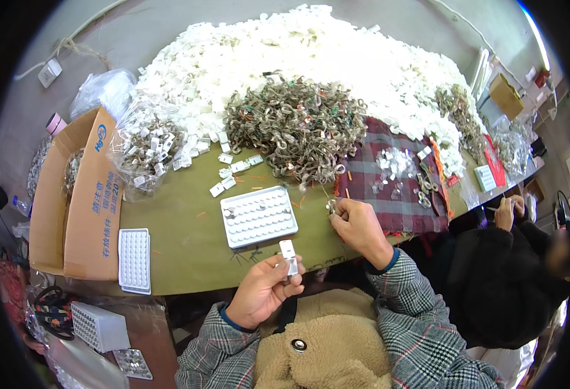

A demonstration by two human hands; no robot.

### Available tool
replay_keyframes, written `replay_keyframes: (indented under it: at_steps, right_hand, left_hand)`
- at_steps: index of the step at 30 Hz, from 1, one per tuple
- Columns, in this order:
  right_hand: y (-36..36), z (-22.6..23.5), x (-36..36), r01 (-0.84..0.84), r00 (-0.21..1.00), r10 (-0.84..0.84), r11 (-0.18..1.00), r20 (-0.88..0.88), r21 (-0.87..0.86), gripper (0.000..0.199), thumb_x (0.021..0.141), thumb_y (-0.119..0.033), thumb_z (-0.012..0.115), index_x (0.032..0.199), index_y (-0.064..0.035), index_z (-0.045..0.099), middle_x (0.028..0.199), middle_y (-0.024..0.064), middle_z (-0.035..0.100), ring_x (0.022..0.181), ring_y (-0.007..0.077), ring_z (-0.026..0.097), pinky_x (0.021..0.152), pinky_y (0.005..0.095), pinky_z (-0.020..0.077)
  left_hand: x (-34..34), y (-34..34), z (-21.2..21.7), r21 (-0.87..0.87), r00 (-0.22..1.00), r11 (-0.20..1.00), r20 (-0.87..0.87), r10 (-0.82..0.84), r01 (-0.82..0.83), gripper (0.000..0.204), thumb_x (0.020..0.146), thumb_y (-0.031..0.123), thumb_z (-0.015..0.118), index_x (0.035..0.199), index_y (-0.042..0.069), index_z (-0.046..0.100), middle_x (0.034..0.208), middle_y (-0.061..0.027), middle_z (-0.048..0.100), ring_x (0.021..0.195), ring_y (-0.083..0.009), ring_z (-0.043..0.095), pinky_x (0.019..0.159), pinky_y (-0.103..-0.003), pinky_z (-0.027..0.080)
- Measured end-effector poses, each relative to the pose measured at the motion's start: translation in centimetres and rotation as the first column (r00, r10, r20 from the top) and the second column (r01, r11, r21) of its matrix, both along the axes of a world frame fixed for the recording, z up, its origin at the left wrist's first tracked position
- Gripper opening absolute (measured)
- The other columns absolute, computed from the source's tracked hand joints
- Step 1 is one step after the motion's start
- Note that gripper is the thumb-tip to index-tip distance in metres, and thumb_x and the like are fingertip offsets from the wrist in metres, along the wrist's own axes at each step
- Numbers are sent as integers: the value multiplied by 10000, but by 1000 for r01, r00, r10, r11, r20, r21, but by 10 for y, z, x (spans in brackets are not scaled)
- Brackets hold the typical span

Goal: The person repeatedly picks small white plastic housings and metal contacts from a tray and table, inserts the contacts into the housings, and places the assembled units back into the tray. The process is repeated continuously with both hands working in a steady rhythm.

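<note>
My left hand (263, 293) is closed around a small white plastic housing (287, 249), which stands upright between thumb and fingers just off the table's near edge. My right hand (361, 223) is pinched at the fingertips on a small metallic looped piece (330, 206), mostly hidden by the fingers. Between and beyond the hands lies a white tray (259, 227) with rows of round cups; a few small metallic parts sit along its upper rows. Behind the tray rises a tangled heap of grey-brown looped pieces (291, 126). Several white housings (236, 166) lie loose left of that heap.
A huge mound of white pieces (311, 45) covers the table's back. On the left are a cardboard box (90, 214), a clear bag of parts (149, 152) and another cupped tray (134, 260). Plaid cloth (375, 188) lies right, holding pliers (430, 194). Another person's hands (508, 211) work farther right.
</note>
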State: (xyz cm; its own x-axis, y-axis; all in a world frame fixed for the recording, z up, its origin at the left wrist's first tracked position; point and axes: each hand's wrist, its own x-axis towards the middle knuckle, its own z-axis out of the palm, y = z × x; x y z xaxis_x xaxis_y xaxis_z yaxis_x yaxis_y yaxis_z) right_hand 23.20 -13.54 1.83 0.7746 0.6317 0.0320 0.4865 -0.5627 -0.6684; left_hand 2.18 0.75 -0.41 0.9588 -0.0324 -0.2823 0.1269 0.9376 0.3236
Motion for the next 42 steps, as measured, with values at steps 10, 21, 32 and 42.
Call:
replay_keyframes:
  at_steps: [10,21,32,42]
  right_hand:
    - [40,81,48,-127,982,176,877,-65,464,185,879,-93,635,753,29,573,580,8,540,477,64,517,433,247,403]
    - [-34,40,-40,-193,958,255,913,-134,360,128,854,-70,674,835,31,598,621,42,535,569,57,469,501,260,401]
    - [-63,8,-62,-237,878,356,904,-319,357,88,902,-53,660,930,30,649,737,80,612,659,110,567,603,283,473]
    - [-49,9,-60,-165,848,407,812,-339,560,101,876,-13,684,968,26,699,853,67,617,750,128,591,675,259,480]
  left_hand:
    - [55,-32,15,253,996,964,-15,84,-78,244,1045,207,507,1170,5,563,1153,-143,651,873,-129,644,862,-322,591]
    - [45,-23,32,171,958,957,208,198,-235,312,1029,227,537,1226,-15,524,1430,-246,476,916,-135,661,807,-299,621]
    - [16,-36,11,475,975,859,194,111,-193,265,1008,163,580,1187,-30,553,1107,-167,653,919,-204,684,844,-347,577]
    - [12,-35,22,963,965,248,163,-207,-109,218,974,148,637,1121,1,569,1026,-95,659,918,-139,653,828,-280,519]
